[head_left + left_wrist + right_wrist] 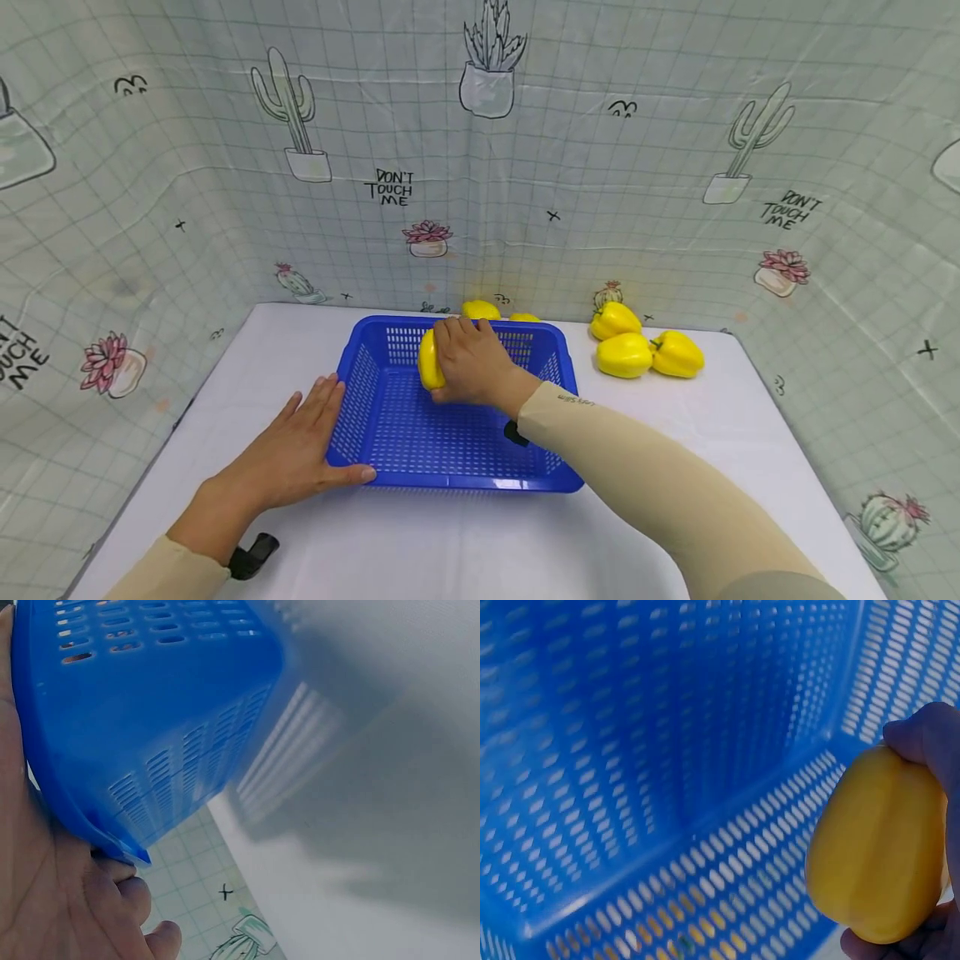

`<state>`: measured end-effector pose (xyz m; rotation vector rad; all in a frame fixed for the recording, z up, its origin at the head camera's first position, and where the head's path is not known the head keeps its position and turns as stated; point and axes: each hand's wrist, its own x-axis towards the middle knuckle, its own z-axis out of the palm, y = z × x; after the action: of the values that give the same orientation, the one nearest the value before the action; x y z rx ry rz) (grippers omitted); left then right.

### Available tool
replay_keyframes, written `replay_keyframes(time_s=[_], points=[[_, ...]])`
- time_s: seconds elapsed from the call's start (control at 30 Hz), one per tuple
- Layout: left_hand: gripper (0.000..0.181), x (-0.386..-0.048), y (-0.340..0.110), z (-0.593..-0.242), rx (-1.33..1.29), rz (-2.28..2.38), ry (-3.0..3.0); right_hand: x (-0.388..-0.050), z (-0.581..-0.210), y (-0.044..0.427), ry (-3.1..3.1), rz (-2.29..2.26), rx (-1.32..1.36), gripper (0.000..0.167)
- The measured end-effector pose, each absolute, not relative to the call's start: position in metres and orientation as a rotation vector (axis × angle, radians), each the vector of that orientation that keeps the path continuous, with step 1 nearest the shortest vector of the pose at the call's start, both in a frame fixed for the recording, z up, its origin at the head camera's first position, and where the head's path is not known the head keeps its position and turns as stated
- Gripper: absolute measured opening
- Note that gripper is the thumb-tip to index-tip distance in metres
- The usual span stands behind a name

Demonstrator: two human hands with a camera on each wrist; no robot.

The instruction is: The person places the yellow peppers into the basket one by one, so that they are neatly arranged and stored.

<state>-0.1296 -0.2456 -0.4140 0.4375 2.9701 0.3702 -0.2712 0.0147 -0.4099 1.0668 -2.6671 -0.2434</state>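
Note:
My right hand (474, 360) grips a yellow bell pepper (430, 362) over the inside of a blue plastic basket (450, 482). Close up in the right wrist view, the thumb and fingers of that hand wrap the ends of the pepper (877, 844), with the perforated basket wall (682, 847) behind it. At the basket's front left corner rests my left hand (294, 446), its fingers extended along the left rim and its thumb on the front rim. The left wrist view shows this hand (75, 892) against the outside of the basket (150, 712).
To the right of the basket, three yellow bell peppers (625, 356) lie grouped on the white table (660, 467). Two more yellow items (481, 310) show partly behind the back rim. A curtain (555, 158) printed with cacti surrounds the table at the back and sides.

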Motion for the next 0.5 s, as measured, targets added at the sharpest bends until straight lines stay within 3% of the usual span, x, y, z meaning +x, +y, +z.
replay_keyframes(time_s=[0.5], points=[[0.131,-0.129,-0.247,-0.414,0.451,0.359,2.976,-0.274,-0.443,-0.020,-2.716,-0.254,1.154,0.087]])
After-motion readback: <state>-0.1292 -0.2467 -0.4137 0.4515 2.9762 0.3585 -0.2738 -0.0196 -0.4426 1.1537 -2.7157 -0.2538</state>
